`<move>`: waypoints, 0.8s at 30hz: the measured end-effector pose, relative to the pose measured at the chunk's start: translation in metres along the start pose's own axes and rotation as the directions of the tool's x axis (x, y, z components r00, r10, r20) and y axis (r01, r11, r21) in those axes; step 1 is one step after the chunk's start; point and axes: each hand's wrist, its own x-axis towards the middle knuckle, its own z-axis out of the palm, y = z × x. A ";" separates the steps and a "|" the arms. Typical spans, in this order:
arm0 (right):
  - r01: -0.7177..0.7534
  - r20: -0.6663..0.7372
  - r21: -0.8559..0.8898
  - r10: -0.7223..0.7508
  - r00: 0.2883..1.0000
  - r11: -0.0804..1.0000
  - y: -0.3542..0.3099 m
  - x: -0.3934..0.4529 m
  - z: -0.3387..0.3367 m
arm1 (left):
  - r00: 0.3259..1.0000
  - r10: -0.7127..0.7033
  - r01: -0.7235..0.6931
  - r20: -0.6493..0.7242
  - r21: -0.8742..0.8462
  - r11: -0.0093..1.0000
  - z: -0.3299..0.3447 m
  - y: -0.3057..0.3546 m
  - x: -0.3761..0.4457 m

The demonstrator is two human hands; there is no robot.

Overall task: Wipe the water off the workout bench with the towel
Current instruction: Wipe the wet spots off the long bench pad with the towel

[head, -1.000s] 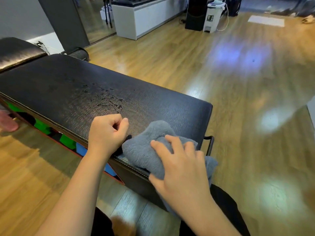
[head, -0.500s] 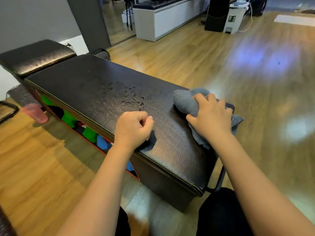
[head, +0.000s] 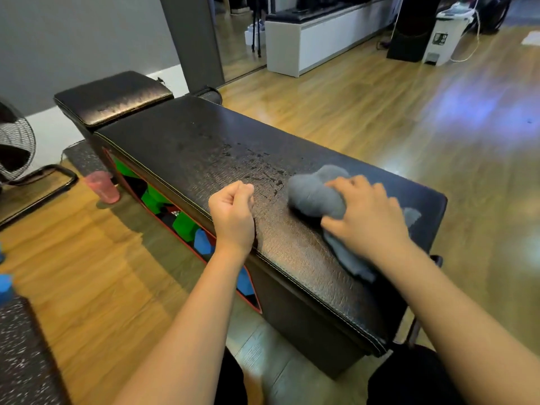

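Observation:
A black padded workout bench [head: 181, 141] runs from the back left to the front right. Water droplets [head: 257, 168] lie on its middle. My right hand [head: 365, 217] grips a bunched grey towel [head: 312, 194] and presses it on the bench top, just right of the wet patch. My left hand [head: 233, 209] is a closed fist holding nothing, resting at the bench's near edge, left of the towel.
A pink cup [head: 102, 187] stands on the wooden floor left of the bench. A fan [head: 14, 141] and a black metal frame [head: 43, 182] sit at the far left. Green and blue blocks [head: 181, 223] show under the bench. A white cabinet [head: 321, 39] stands at the back.
My right hand has carried the towel from the bench's near corner to the far edge, then left toward the wet patch. My left fist stays at the near edge.

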 end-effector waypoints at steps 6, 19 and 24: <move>-0.176 -0.007 -0.059 0.176 0.984 0.983 0.000 0.067 0.008 | 0.999 0.034 -0.033 -0.004 0.089 0.996 -0.001 -0.002 0.000; 0.327 0.033 0.063 -0.330 0.943 0.943 -0.050 -0.004 0.002 | 0.965 0.045 -0.057 -0.257 -0.040 0.998 -0.029 0.002 0.018; 0.087 0.068 0.018 -0.088 0.994 0.996 -0.010 0.104 0.015 | 0.952 0.043 -0.035 -0.304 0.034 0.999 -0.023 -0.005 0.029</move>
